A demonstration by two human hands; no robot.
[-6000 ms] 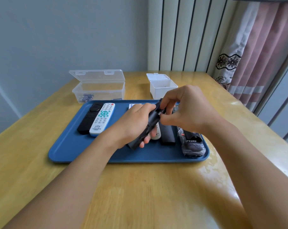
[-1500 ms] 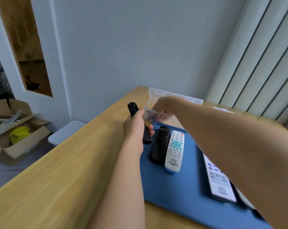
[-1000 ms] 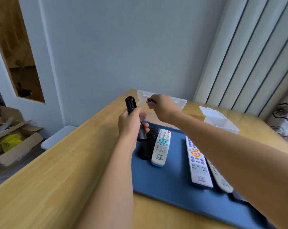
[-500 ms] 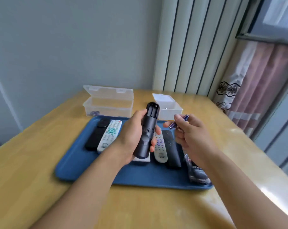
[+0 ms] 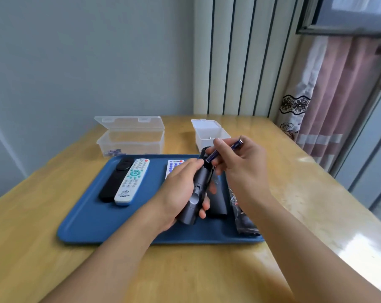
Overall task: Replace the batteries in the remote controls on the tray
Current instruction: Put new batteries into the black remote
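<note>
My left hand (image 5: 180, 189) grips a dark grey remote (image 5: 197, 191) above the blue tray (image 5: 91, 217), its open battery bay tilted up and away. My right hand (image 5: 244, 169) pinches a dark blue battery (image 5: 223, 150) whose lower end sits at the top of that bay. On the tray lie a black remote (image 5: 115, 182), a white remote with teal buttons (image 5: 131, 182), another white remote (image 5: 173, 167) partly behind my left hand, and a dark remote (image 5: 215, 204).
An open clear box (image 5: 130, 139) with a few batteries stands behind the tray at the left, a smaller white box (image 5: 209, 133) at the right. A dark crinkled wrapper (image 5: 243, 215) lies at the tray's right end. Curtains and a window are at right.
My right hand took a battery from the clear box and brought it back. It now holds the battery at the grey remote's open bay, and the remote has come lower over the tray.
</note>
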